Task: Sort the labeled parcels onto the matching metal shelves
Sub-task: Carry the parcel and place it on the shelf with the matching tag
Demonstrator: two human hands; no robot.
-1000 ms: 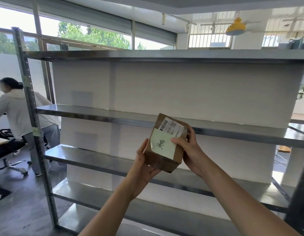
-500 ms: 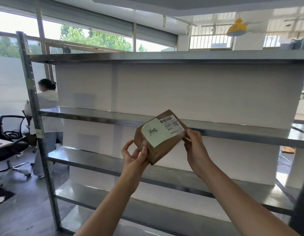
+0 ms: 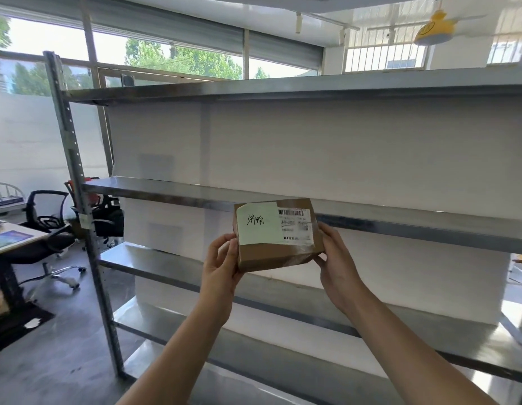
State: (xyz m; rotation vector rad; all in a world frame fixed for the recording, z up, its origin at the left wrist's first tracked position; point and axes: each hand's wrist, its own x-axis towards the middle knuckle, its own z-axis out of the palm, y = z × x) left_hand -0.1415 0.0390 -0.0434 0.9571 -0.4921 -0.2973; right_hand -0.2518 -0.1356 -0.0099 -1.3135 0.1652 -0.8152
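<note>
A small brown cardboard parcel point(image 3: 278, 252) is held level in front of the metal shelf rack point(image 3: 172, 191). Its top bears a pale green note with black handwriting and a white barcode label. My left hand point(image 3: 221, 264) grips the parcel's left end, and my right hand point(image 3: 335, 258) grips its right end. The parcel hangs in the air just in front of the second shelf from the top, slightly below its front edge. The rack's several steel shelves carry nothing, with a white panel behind them.
The rack's perforated left upright point(image 3: 75, 182) stands at the left. Beyond it are black office chairs point(image 3: 49, 220), a red chair and a desk corner point(image 3: 11, 238). Grey floor lies below. Windows and a yellow ceiling fan point(image 3: 435, 24) are above.
The parcel has turned from tilted to level with its labels facing me, and both hands shifted to its ends. The view swung left; the person in white is out of sight.
</note>
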